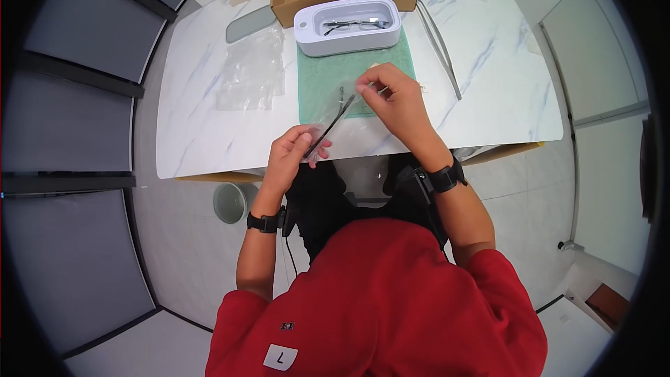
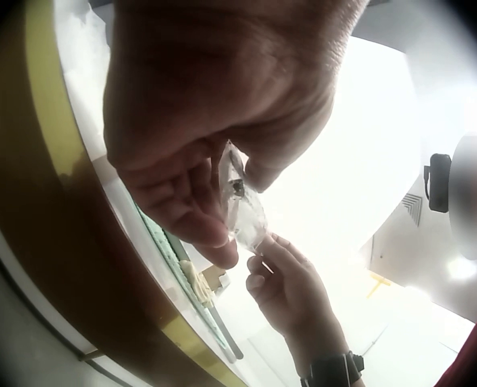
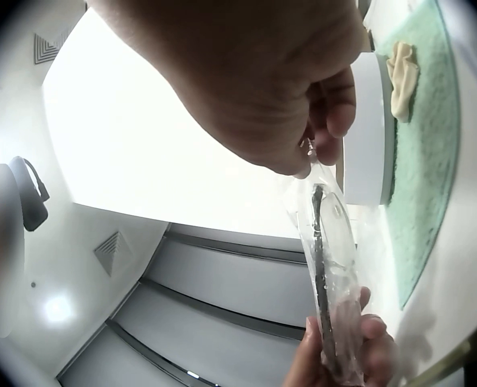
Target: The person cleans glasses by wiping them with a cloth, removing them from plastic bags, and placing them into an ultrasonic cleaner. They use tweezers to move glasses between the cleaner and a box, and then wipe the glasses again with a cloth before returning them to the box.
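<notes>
Both hands hold a clear plastic bag [image 3: 339, 230] with a pair of dark-framed glasses [image 1: 333, 124] inside, slanting above the table's front edge. At the lower end, the left hand [image 1: 285, 157] grips bag and glasses between thumb and fingers. My right hand [image 1: 399, 101] pinches the bag's upper end, over a green cloth [image 1: 310, 84]. In the right wrist view, one dark temple of the glasses runs lengthwise through the bag between the hands. The left wrist view shows the bag end-on, the right hand [image 2: 291, 294] beyond it.
Behind the hands stands a white tub-shaped cleaner [image 1: 349, 46] with glasses [image 1: 356, 25] in it. A cardboard box [image 1: 345, 1] farther back holds several glasses. Flat plastic bags [image 1: 252, 73] and a grey lid [image 1: 248, 26] lie left, long metal tongs [image 1: 441, 52] right. A bin [image 1: 230, 202] stands below.
</notes>
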A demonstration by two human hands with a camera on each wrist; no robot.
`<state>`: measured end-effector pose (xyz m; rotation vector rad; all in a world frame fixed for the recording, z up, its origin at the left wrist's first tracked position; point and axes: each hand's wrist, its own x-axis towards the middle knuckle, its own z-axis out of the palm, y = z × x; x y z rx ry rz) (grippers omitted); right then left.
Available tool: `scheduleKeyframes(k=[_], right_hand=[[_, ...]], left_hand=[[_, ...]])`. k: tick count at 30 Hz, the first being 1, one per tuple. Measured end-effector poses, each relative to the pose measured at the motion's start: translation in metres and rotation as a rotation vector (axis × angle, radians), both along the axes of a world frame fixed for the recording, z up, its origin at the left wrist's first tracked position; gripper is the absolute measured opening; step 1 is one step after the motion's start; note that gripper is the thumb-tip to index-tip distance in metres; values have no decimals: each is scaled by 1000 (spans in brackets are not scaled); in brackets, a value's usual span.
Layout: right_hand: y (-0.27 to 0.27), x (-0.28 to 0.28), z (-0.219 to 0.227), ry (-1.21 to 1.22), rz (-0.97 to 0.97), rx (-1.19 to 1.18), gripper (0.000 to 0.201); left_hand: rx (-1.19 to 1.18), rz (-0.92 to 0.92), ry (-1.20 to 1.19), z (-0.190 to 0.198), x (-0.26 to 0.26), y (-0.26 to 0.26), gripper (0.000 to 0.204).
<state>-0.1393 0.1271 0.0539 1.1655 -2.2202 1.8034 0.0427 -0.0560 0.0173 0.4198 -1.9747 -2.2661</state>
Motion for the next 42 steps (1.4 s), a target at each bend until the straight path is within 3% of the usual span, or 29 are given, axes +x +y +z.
scheduleKeyframes(k=[9,18,24,30,36,39,42], right_hand=[[6,0,-4,-259,53,19,13],[-3,-1,-3,-538,185,-159,15],[-8,0,0,-476,123,-87,16],[-10,-1,-9,-247,54,43,18],[-1,-11,-6,-652,289,-76,13],[6,-14,6,-813,382,17,11],[10,-19,2,-845,431,-3,13]], left_hand=[[45,-9,33,-5,4,-3,34],[55,-38,-40,0,7,0,38],[82,-11,-29,-2,8,0,35],[70,1,-38,-5,9,1,37],[23,6,-33,-8,11,-4,35],[44,4,-29,-8,11,-5,35],[49,-5,-21,-9,9,-6,35]])
